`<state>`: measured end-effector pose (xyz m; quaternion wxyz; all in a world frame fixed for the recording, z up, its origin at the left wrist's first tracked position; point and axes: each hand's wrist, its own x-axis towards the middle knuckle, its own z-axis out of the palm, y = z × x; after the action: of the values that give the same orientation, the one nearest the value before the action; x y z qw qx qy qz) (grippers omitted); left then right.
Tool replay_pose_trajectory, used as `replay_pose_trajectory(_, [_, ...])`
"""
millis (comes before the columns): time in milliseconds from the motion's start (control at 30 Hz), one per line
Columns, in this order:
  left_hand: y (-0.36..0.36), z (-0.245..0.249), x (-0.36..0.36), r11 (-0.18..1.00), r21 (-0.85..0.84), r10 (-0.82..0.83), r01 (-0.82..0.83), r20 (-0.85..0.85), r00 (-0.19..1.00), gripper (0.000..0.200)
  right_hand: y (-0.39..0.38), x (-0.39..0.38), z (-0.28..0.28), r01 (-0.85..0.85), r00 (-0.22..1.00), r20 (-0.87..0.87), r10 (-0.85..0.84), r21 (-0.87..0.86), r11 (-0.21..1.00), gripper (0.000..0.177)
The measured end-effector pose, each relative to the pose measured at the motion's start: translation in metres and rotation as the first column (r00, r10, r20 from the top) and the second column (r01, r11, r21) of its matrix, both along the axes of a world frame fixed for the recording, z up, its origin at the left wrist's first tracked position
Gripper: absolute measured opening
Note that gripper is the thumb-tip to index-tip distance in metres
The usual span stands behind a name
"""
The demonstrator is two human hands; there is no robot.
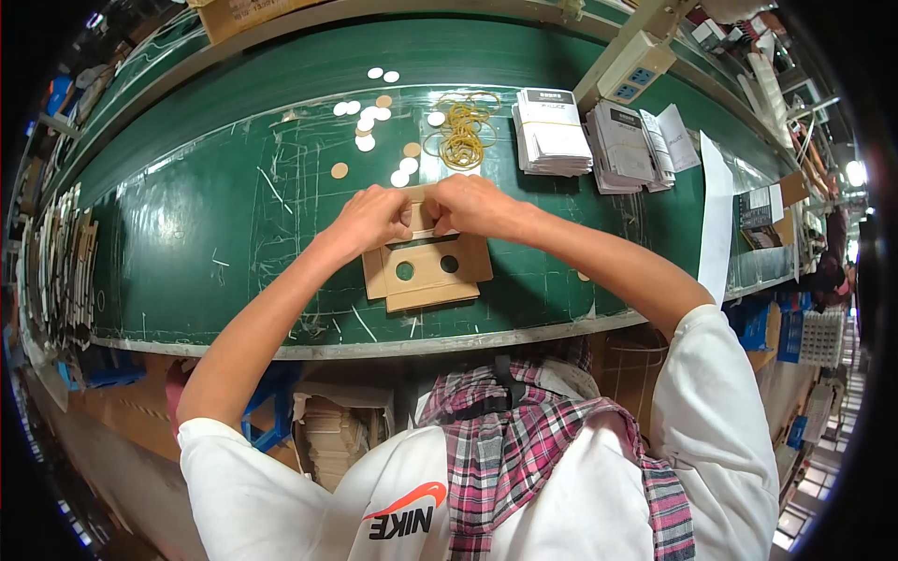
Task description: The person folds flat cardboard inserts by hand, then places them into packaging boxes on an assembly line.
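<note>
A brown cardboard insert (pixel 428 271) with two round holes and a slot lies on the green table in front of me, its flaps partly folded. My left hand (pixel 376 215) grips its far left part, fingers curled in. On the far right part, my right hand (pixel 468 206) has its fingers bent round the card the same way. Both hands are close together, and the fingertips are partly hidden. Just beyond them lie white and brown cardboard discs (pixel 400 178). A tangle of yellow rubber bands (pixel 462 140) is past my right hand.
Banded stacks of printed leaflets (pixel 552 140) stand at the right, below a socket box (pixel 638 70) on a post. Stacked cardboard sheets (pixel 70 266) line the left edge. An open carton (pixel 341 421) is under the table.
</note>
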<state>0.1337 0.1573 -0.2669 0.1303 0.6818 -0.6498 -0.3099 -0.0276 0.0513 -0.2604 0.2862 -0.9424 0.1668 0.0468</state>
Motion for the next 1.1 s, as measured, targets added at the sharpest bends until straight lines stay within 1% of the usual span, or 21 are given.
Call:
replay_pose_trajectory(67, [-0.003,-0.001,0.001,0.999,0.014,-0.033,0.033,-0.004,0.999,0.021,-0.005,0.006,0.001,0.005,0.997,-0.077,-0.008,-0.038,0.999,0.027])
replay_pose_trajectory(133, [-0.006,0.005,0.0,0.999,0.03,-0.011,0.012,-0.011,1.0,0.023,-0.01,0.011,0.001,0.009,0.99,-0.137,-0.023,-0.098,0.995,0.033])
replay_pose_trajectory(167, [-0.006,0.004,-0.002,0.999,0.042,-0.002,0.003,-0.015,1.0,0.024,-0.011,0.012,0.0,0.003,0.987,-0.158,-0.017,-0.09,0.996,0.032])
replay_pose_trajectory(267, [-0.008,0.003,-0.001,1.0,-0.02,-0.015,0.015,-0.01,1.0,0.022,-0.015,0.017,0.005,-0.033,0.979,-0.204,0.017,-0.079,0.996,0.032])
replay_pose_trajectory(333, [-0.005,-0.001,0.002,0.997,-0.065,-0.047,0.044,-0.047,0.998,0.021,-0.016,0.017,0.007,-0.064,0.976,-0.213,0.049,-0.066,0.996,0.033])
replay_pose_trajectory(367, [0.0,-0.005,0.001,0.994,-0.086,-0.069,0.063,-0.07,0.995,0.021,-0.013,0.013,0.007,-0.041,0.981,-0.19,0.031,-0.052,0.998,0.032])
replay_pose_trajectory(400, [0.009,-0.005,-0.001,0.982,-0.154,-0.117,0.106,-0.066,0.991,0.017,-0.009,0.006,0.007,-0.02,0.986,-0.169,0.013,-0.04,0.999,0.03])
replay_pose_trajectory(433, [0.019,-0.006,-0.006,0.954,-0.26,-0.12,0.146,0.114,0.986,0.013,-0.005,0.0,0.007,-0.002,0.989,-0.146,-0.002,-0.031,1.0,0.029])
replay_pose_trajectory(467, [0.026,-0.006,-0.011,0.948,-0.296,-0.079,0.114,0.126,0.989,0.012,0.003,-0.011,0.005,-0.014,1.0,0.028,0.015,-0.027,1.0,0.019])
replay_pose_trajectory(500, [0.032,-0.005,-0.016,0.943,-0.324,-0.04,0.081,0.131,0.991,0.011,0.014,-0.02,0.006,-0.013,0.992,0.127,0.023,-0.081,0.997,0.017])
replay_pose_trajectory(567, [0.037,-0.007,-0.017,0.946,-0.318,-0.018,0.063,0.143,0.99,0.011,0.035,-0.035,0.013,0.001,0.95,0.309,0.056,-0.181,0.984,0.014])
replay_pose_trajectory(600, [0.038,-0.007,-0.02,0.947,-0.316,-0.011,0.057,0.147,0.989,0.011,0.042,-0.041,0.017,-0.062,0.958,0.261,0.117,-0.209,0.976,0.011])
replay_pose_trajectory(700, [0.033,0.007,-0.024,0.97,-0.225,-0.05,0.087,0.166,0.985,0.01,0.05,-0.049,0.008,-0.046,0.949,0.284,0.14,-0.314,0.948,0.011])
replay_pose_trajectory(833, [0.032,0.008,-0.026,0.962,-0.236,-0.084,0.136,0.218,0.972,0.009,0.054,-0.053,0.002,-0.011,0.956,0.259,0.135,-0.43,0.903,0.016])
replay_pose_trajectory(933, [0.031,0.003,-0.033,0.94,-0.287,-0.103,0.186,0.281,0.954,0.01,0.052,-0.054,-0.003,-0.018,0.98,0.179,0.085,-0.344,0.939,0.014])
replay_pose_trajectory(1000, [0.035,0.0,-0.04,0.922,-0.334,-0.078,0.194,0.331,0.94,0.011,0.047,-0.056,-0.003,0.039,0.983,0.186,-0.003,-0.191,0.981,0.013])
replay_pose_trajectory(1033, [0.036,-0.004,-0.044,0.875,-0.44,-0.032,0.2,0.36,0.933,0.012,0.045,-0.056,-0.004,0.066,0.981,0.187,-0.044,-0.11,0.992,0.013])
replay_pose_trajectory(1100, [0.039,-0.008,-0.053,0.748,-0.628,0.071,0.215,0.399,0.914,0.014,0.042,-0.054,-0.01,0.135,0.976,0.18,-0.125,-0.04,0.99,0.015])
